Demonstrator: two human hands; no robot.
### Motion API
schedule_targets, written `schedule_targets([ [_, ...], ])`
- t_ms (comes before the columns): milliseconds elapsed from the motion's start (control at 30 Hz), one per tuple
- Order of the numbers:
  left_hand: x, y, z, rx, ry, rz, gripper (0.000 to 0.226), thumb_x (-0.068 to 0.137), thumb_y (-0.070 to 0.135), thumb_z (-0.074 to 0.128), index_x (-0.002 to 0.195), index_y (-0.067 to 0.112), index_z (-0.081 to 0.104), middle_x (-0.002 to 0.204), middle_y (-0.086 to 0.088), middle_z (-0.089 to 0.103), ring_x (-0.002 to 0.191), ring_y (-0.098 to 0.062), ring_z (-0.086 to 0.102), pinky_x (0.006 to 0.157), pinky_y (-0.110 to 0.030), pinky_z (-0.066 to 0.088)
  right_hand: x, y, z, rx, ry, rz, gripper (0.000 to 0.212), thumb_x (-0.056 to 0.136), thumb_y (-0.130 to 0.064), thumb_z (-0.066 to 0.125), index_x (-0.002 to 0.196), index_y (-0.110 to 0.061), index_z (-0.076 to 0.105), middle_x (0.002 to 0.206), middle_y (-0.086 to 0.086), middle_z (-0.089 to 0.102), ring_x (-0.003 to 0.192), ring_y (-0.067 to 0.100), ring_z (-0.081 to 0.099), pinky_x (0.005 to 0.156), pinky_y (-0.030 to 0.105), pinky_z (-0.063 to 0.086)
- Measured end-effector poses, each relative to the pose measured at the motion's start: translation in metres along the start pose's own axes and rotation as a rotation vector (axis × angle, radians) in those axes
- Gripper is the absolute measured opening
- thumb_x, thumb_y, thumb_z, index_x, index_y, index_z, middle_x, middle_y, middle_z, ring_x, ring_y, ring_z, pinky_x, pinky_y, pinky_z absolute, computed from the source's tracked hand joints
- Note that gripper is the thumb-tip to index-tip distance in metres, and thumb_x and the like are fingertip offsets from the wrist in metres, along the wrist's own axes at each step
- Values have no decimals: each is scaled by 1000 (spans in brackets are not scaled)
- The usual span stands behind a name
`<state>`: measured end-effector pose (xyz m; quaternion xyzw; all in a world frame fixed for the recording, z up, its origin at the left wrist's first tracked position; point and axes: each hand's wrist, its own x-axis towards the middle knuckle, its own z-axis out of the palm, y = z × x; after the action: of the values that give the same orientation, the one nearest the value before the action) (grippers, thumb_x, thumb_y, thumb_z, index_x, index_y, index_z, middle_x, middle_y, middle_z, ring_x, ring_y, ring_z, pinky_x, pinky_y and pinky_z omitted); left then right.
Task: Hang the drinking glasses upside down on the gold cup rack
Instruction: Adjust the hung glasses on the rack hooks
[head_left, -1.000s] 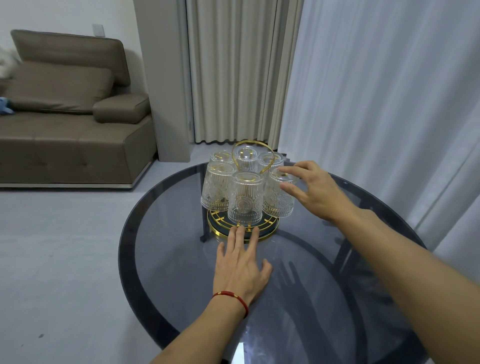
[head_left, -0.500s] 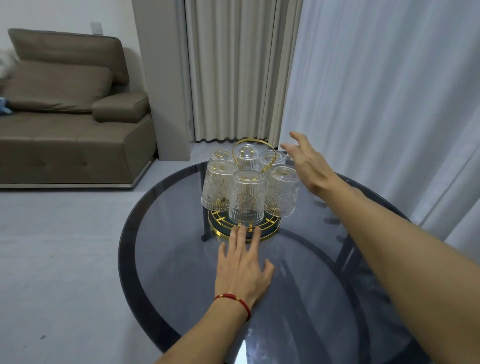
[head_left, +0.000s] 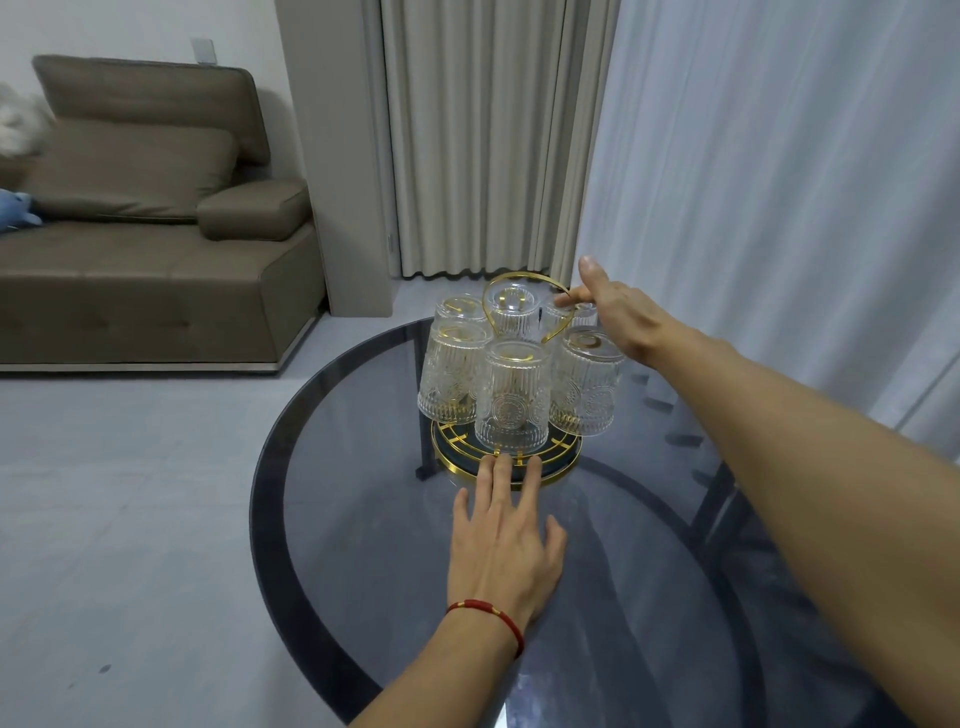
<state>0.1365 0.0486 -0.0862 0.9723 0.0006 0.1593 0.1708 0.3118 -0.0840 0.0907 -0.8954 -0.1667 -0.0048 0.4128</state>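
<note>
The gold cup rack stands on the far part of a round dark glass table. Several ribbed clear glasses hang on it upside down, among them a front one, a left one and a right one. My left hand lies flat on the table, its fingertips touching the rack's round base. My right hand is up at the right side of the rack's gold loop handle. Its index fingertip touches the loop, the thumb points up, and the other fingers are hidden.
A brown sofa stands on the grey floor at the left. Beige curtains hang behind the table and sheer white ones close along its right side. The table's legs show through the glass.
My right hand left the right-hand glass, rose and moved back to the gold loop handle. My left hand stayed flat at the rack's base.
</note>
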Motion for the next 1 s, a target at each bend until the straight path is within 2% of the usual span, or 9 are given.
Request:
schedule_targets([
  [200, 0, 0, 0, 5, 5, 5, 66, 101, 46, 32, 161, 28, 9, 169, -10, 10, 155, -26, 1, 124, -51, 13, 0, 1, -4, -35, 23, -9, 88, 90, -83, 9, 118, -32, 76, 151, 12, 54, 116, 22, 52, 97, 39, 29],
  [300, 0, -1, 1, 8, -6, 4, 66, 102, 47, 31, 161, 28, 8, 169, -10, 9, 155, -26, 0, 124, -51, 12, 1, 2, -7, -63, 45, 16, 92, 84, -88, 8, 118, -36, 76, 156, 13, 49, 128, 31, 54, 101, 43, 33],
  [433, 1, -2, 1, 5, -15, 0, 66, 102, 47, 30, 161, 29, 7, 169, -9, 9, 155, -26, 0, 124, -51, 11, 1, 5, -8, -79, 47, 26, 87, 89, -84, 6, 122, -40, 73, 158, 13, 47, 135, 35, 51, 114, 52, 31],
  [567, 2, -2, 1, 1, -15, -2, 66, 101, 47, 30, 160, 29, 9, 169, -9, 11, 155, -26, 1, 124, -52, 13, 3, 6, -6, 3, 15, 58, 79, 99, -71, 7, 127, -33, 70, 164, 12, 38, 145, 32, 41, 112, 47, 25],
  [667, 1, -2, 2, 1, -10, -3, 66, 100, 47, 31, 160, 29, 11, 169, -9, 13, 155, -26, 4, 123, -53, 15, 4, 2, -6, 78, 7, 53, 76, 103, -65, 8, 135, -26, 65, 167, 8, 32, 153, 28, 28, 116, 48, 19],
  [733, 1, -2, 3, 1, -7, -3, 65, 100, 47, 32, 160, 28, 13, 168, -10, 14, 155, -27, 5, 123, -53, 17, 5, -5, -5, 126, 26, 15, 75, 102, -65, 11, 141, -25, 61, 164, 4, 38, 150, 23, 30, 116, 45, 20],
  [833, 1, -1, 2, 8, -4, -1, 65, 100, 46, 32, 160, 27, 14, 168, -10, 16, 155, -28, 7, 122, -54, 19, 10, -20, 0, 178, 40, -60, 74, 101, -65, 17, 138, -20, 62, 148, 0, 57, 134, 12, 46, 113, 41, 28],
  [900, 1, -1, 1, 5, -6, -1, 65, 99, 45, 32, 160, 27, 15, 168, -10, 17, 155, -28, 8, 121, -54, 20, 13, -30, 4, 168, 4, -91, 75, 100, -66, 21, 134, -15, 65, 137, 0, 63, 129, 13, 53, 103, 36, 30],
  [1000, 2, -1, 1, -6, -15, -4, 66, 99, 45, 31, 160, 27, 14, 168, -10, 16, 155, -27, 6, 122, -54, 19, 16, -43, 13, 114, -79, -121, 81, 94, -71, 28, 137, -11, 63, 135, 2, 66, 126, 15, 57, 107, 38, 34],
])
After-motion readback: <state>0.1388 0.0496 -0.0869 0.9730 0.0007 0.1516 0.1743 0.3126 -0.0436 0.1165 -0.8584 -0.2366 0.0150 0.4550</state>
